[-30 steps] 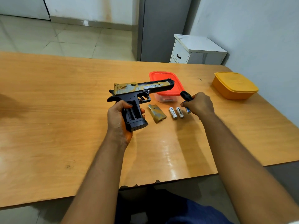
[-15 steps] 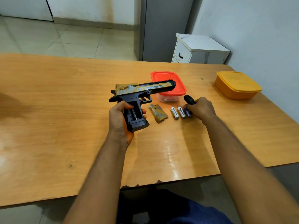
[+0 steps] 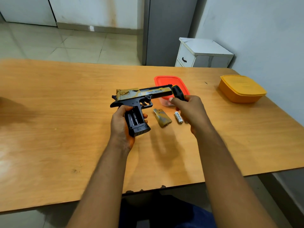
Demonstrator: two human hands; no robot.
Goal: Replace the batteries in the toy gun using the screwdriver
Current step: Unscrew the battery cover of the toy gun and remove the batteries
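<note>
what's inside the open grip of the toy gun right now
Two batteries sit side by side in the toy gun grip. The left hand wraps its back, hiding that side.

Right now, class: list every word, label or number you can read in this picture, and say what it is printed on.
"DESERT EAGLE": on the slide of the black and tan plastic toy gun.
Smaller line beneath it: too blurred to read.
Brand along the white cylindrical battery: too blurred to read with certainty.
Nothing else bears text.
</note>
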